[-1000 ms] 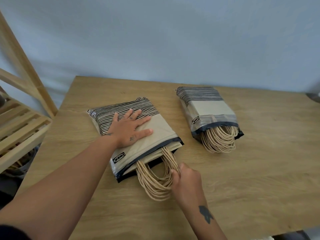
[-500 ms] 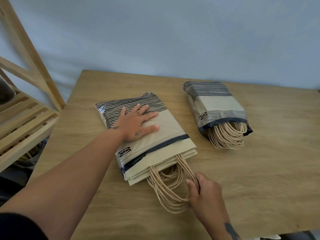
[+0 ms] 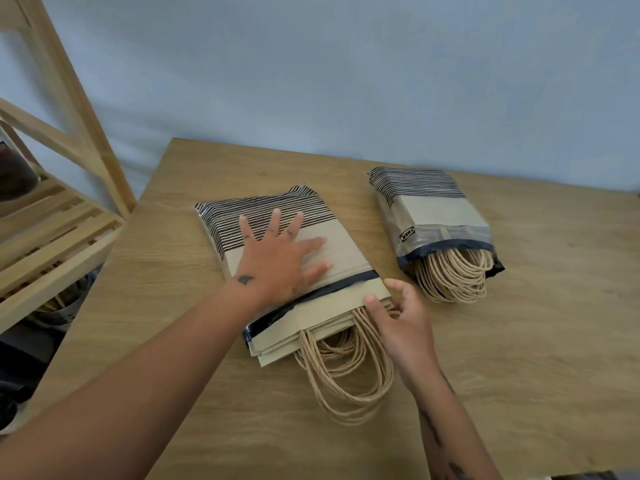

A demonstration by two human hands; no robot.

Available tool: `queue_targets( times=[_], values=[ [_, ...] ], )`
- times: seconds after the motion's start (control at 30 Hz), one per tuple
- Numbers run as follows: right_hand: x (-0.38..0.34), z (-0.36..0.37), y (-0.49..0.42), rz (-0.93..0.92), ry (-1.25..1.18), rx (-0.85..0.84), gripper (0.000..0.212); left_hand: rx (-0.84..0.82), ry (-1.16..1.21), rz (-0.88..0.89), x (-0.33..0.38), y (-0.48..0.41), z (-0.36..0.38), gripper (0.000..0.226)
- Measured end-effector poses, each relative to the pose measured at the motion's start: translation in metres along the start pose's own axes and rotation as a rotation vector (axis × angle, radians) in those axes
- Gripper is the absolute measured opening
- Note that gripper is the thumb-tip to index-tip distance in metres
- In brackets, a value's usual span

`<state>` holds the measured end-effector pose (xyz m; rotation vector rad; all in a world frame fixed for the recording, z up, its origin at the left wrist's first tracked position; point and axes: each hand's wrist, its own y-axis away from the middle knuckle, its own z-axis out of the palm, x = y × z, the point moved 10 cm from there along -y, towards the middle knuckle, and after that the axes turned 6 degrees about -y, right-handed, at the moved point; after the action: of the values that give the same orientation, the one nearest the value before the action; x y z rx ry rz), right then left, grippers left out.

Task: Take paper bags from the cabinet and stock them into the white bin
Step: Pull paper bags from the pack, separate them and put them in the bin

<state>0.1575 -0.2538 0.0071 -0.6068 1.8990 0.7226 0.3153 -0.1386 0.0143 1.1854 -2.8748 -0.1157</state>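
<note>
Soft, even light fills the scene, leaving only faint shadows beneath the paper bags (image 3: 311,323). A mild sheen marks the plastic wrap (image 3: 446,237). The wooden shelf (image 3: 52,237) bows and blurs at the left edge.

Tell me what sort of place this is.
Probably a stockroom or a home storage corner, not a shop floor. A plastic-wrapped pack of brown paper bags and a second such pack lie on a light wooden table, beside a slatted wooden shelf unit and a plain pale blue wall.

Head view looks steeply down, close, over a wooden table (image 3: 519,358).
</note>
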Motion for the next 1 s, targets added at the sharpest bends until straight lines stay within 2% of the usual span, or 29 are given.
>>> queue_targets(
  times=[0.13,0.23,0.4,0.6,1.0],
  values=[
    [0.017,0.004,-0.007,0.132,-0.215,0.019,0.03,-0.124,0.11,-0.046,0.0,0.01,0.024,0.062],
    [0.022,0.005,-0.011,0.197,-0.279,0.013,0.033,-0.129,0.16,-0.041,-0.004,0.004,0.028,0.063],
    [0.013,0.012,-0.024,0.17,-0.293,0.035,0.028,-0.104,0.185,0.006,-0.013,-0.015,0.024,0.062],
    [0.016,0.021,-0.033,0.227,-0.422,0.08,0.025,-0.123,0.23,0.042,-0.02,-0.034,0.023,0.061],
    [0.038,0.008,-0.002,0.19,-0.476,0.066,0.024,-0.123,0.192,0.061,-0.025,-0.04,0.029,0.059]
  ],
)
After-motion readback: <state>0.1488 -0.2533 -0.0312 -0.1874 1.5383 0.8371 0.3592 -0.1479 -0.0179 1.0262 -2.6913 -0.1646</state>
